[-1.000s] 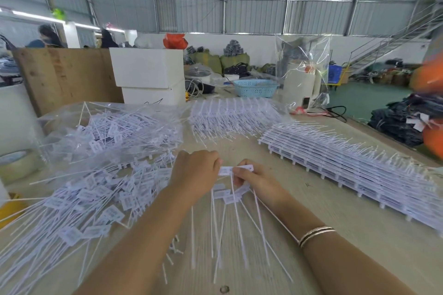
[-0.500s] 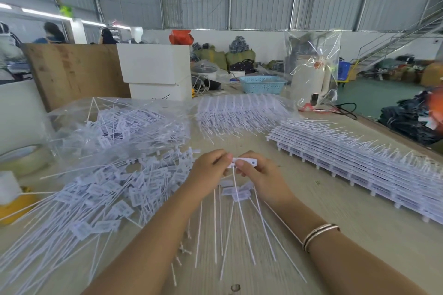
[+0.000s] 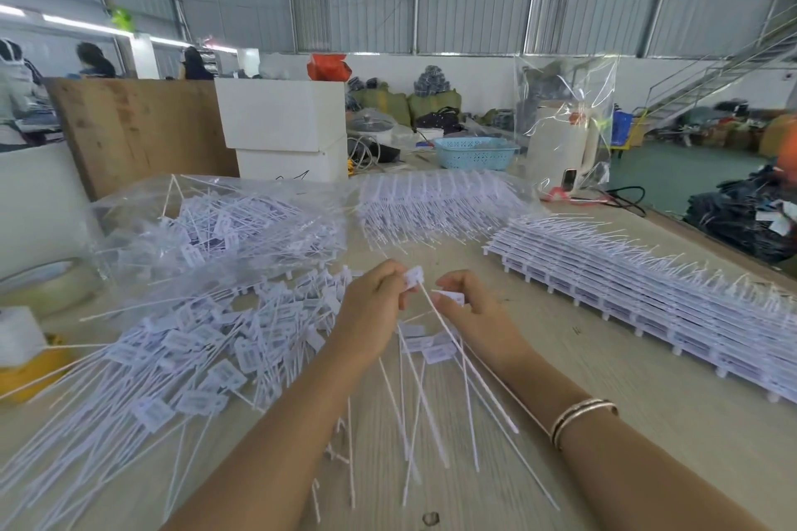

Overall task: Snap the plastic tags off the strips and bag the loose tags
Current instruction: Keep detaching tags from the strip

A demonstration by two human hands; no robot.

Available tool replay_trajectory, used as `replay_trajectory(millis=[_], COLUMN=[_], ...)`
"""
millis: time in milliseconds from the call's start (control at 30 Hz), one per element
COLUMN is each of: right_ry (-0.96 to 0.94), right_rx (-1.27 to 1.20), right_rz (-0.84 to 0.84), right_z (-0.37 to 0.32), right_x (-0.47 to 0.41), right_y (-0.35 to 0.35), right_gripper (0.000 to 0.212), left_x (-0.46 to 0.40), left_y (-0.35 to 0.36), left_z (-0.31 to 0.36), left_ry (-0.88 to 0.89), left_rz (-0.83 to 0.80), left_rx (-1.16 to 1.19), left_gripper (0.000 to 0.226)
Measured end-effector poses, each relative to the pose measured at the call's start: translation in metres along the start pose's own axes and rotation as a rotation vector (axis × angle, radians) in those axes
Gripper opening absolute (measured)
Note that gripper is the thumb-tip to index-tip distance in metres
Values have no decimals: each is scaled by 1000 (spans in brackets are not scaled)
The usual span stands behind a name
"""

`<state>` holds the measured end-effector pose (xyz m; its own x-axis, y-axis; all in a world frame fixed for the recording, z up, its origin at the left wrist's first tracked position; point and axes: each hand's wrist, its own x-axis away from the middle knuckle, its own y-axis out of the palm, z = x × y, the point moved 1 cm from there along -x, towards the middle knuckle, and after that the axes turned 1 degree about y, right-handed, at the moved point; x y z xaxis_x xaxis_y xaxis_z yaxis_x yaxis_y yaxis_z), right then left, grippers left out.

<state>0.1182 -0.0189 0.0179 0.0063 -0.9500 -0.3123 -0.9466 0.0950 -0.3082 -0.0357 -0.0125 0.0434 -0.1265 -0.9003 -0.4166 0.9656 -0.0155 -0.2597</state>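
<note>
Pale wooden table (image 3: 604, 423): left hand (image 3: 371, 315) pinches small white plastic tag (image 3: 413, 277); right hand (image 3: 478, 319) pinches the strip (image 3: 450, 297). Light, probably brittle; grip at flat head.

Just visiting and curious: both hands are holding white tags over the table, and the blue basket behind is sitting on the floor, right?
Not quite. The left hand and right hand do hold white tags, but the head view shows the blue basket sitting on the table, not the floor.
</note>
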Motion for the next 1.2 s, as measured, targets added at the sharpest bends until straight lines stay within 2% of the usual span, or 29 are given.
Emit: replay_trajectory(millis=[67, 133, 167, 233, 300, 400, 533, 733, 867, 1200], right_ry=[-31, -59, -37, 27, 16, -30, -69, -27, -40, -227], right_rx=[68, 27, -13, -73, -44, -141, -192, -222, -251, -317], right_rz=[58, 92, 79, -27, -91, -33, -46, -185, -208, -64], right_z=[0, -4, -5, -6, -5, -3, 2, 2, -3, -6], right_x=[0, 3, 4, 5, 3, 1, -1, 1, 2, 2], right_y=[-1, -3, -3, -2, -1, -4, -5, -4, -5, 4], right_gripper=[22, 13, 14, 29, 30, 27, 25, 19, 15, 18], left_x=[1, 4, 6, 8, 9, 8, 8, 8, 7, 8], left_y=[2, 4, 6, 11, 13, 9, 9, 7, 8, 13], left_z=[-2, -5, -5, -5, -5, -5, -11, -16, -16, -9], left_ry=[-29, -29, -20, 16, 64, 87, 63, 36, -12, -111], left_rz=[-17, -52, -75, -111, -105, -58, -108, -137, -161, -80], left_rx=[-11, -65, -111, -197, -238, -275, -394, -333, -270, 113], left_gripper=[21, 21, 20, 19, 17, 8, 26, 34, 32, 31])
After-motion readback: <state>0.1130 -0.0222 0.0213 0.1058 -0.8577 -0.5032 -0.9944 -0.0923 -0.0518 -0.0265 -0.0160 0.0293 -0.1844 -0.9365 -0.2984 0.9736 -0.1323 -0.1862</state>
